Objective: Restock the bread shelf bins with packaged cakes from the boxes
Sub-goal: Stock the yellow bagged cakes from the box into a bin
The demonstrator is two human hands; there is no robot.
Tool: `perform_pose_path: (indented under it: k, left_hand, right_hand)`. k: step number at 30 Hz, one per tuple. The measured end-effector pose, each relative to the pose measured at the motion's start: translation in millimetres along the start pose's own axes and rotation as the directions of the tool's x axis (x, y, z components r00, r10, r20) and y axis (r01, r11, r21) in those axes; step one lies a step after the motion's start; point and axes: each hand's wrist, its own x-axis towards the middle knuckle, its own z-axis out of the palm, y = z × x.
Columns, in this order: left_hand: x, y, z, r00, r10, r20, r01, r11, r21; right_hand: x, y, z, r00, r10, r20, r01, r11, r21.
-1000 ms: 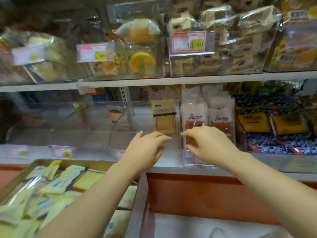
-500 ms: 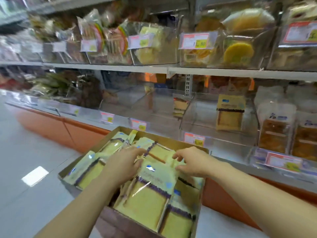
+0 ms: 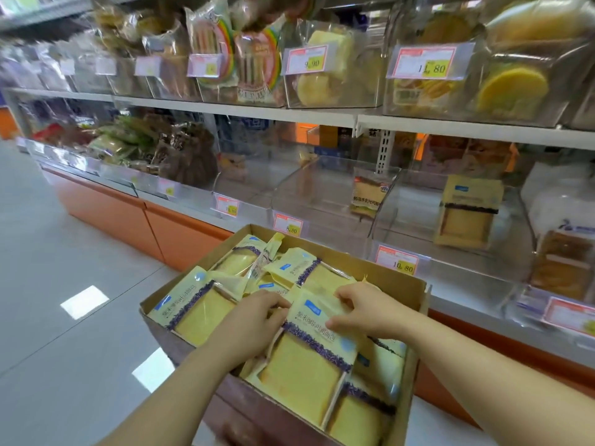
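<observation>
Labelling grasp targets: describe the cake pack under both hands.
The cake pack is a glossy pale-yellow plastic bag: blue logo, dark print, purple band, clear window showing yellow cake. It lies tilted atop other packs in the cardboard box. The right hand pinches its top edge; the left hand curls round its left edge.

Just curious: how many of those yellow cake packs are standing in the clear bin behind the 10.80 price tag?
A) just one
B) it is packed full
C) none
A: a single yellow cake pack stands in the clear bin behind the 10.80 price tag, with bare space around it. The others lie in the cardboard box, where the left hand and right hand hold the top pack.
</observation>
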Motion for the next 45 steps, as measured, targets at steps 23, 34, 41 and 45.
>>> perform_pose_path:
  k: [23, 34, 41, 45]
  left_hand:
    - [-15.2, -3.5, -47.1, 0.863, -0.267, -0.429, -0.13, 0.703, -0.699]
    - [-20.0, -5.8, -52.8, 0.817, -0.277, -0.506, -0.147, 0.748, -0.647]
    - [-23.1, -9.3, -53.2, 0.802, -0.29, -0.523, -0.109, 0.789, -0.605]
    - [-27.8, -6.2, -54.6, 0.778, -0.276, -0.565, -0.122, 0.815, -0.567]
  right_hand:
    - [2.7, -4.1, 3.4, 0.99, 0.033, -0.136, -0.02, 0.995, 0.094]
    - [27.4, -14.4, 40.5, 0.991, 0.118, 0.067, -0.1, 0.97, -0.221]
    - [27.6, -15.2, 44.0, 0.984, 0.124, 0.126, -0.078, 0.945, -0.317]
    - [16.0, -21.7, 33.5, 0.996, -0.017, 0.083, 0.027, 0.993, -0.118]
